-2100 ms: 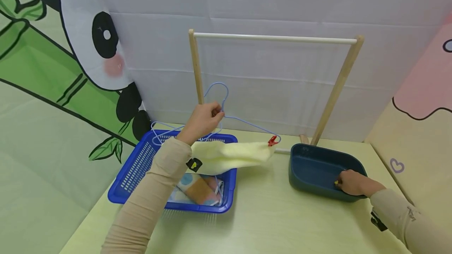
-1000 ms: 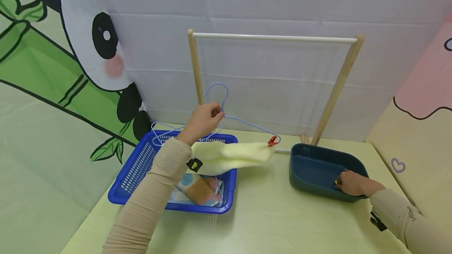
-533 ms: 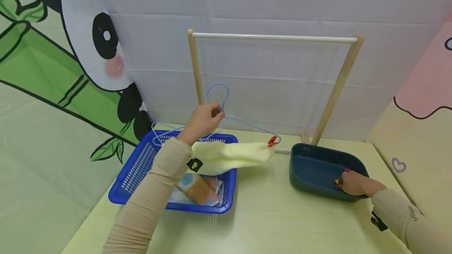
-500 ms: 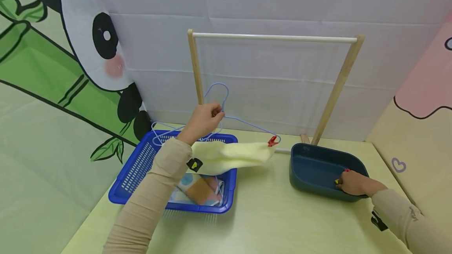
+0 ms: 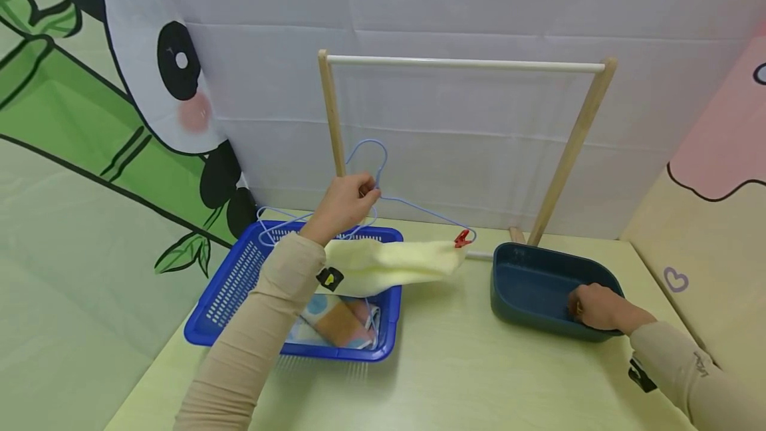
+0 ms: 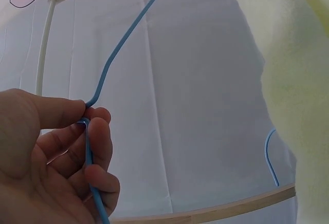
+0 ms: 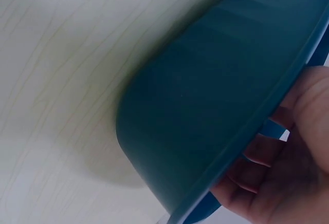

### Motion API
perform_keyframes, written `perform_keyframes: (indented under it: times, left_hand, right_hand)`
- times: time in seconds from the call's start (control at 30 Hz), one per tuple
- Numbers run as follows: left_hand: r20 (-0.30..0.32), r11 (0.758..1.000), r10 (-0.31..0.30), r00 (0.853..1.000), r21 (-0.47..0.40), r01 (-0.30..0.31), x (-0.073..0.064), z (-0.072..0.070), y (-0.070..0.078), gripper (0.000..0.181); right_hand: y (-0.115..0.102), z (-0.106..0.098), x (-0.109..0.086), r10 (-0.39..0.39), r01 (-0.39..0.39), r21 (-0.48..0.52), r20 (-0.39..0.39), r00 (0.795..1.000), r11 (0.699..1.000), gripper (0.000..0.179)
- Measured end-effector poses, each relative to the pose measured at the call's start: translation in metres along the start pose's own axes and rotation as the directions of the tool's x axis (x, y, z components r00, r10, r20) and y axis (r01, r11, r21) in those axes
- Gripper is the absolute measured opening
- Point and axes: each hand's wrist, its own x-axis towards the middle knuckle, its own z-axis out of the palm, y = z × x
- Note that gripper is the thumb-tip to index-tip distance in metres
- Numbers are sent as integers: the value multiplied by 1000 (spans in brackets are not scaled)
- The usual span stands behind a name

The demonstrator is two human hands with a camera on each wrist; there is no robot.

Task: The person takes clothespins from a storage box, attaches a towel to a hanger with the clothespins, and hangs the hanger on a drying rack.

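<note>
My left hand (image 5: 350, 201) pinches a blue wire clothes hanger (image 5: 421, 207) just below its hook, thumb against fingers. In the left wrist view the hanger wire (image 6: 123, 41) passes between the thumb and fingertips. A pale yellow cloth (image 5: 389, 263) hangs from the hanger, a red clip (image 5: 462, 239) fixing it at the right end; its left end is behind the arm. My right hand (image 5: 601, 308) reaches down inside a dark teal bin (image 5: 520, 320), fingers bent. The right wrist view shows the hand (image 7: 293, 178) over the bin's rim, fingertips hidden; what they touch cannot be made out.
A blue plastic basket (image 5: 230, 304) holds folded patterned cloth (image 5: 335, 324), with more blue hangers (image 5: 275, 211) over its back rim. Behind stands a wooden rack with a white rail (image 5: 467, 64). A pale tabletop (image 5: 455, 364) meets walls at the back and right.
The right hand has shifted slightly inside the bin. Small red and yellow bits seen by its fingers half a second ago are now mostly covered. The left hand and hanger stay still.
</note>
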Motion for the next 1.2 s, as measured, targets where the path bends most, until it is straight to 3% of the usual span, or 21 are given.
perform_keyframes:
  times: [0.4,0.9,1.2]
  left_hand:
    - [12,1000,5,1000,2,-5,-2,-7,2,17]
    - [-64,1000,13,998,-27,-15,-1,-13,6,20]
    - [-68,1000,8,998,-29,-9,-1,-19,13,20]
  right_hand:
    - [-9,3,-7,-3,4,15,-19,1000,1000,17]
    - [-9,3,-7,-56,58,27,-55,997,998,30]
    - [-13,0,-9,15,-13,57,-37,999,998,37]
